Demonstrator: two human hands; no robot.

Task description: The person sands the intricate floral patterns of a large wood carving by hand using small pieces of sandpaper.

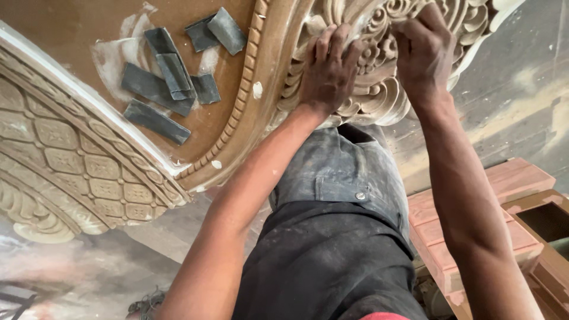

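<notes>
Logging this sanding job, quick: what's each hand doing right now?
Left hand: fingers spread flat, pressing on the carved wooden ornament; holds nothing visible.
Right hand: fingers curled against the same carving; whether it holds anything cannot be told.

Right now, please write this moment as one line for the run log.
left hand: flat on carved wooden ornament | right hand: fingers pressed into the carving | grey sandpaper pieces: lying on brown panel

Pale carved floral scrollwork — dusty, w/ beaded rim
</notes>
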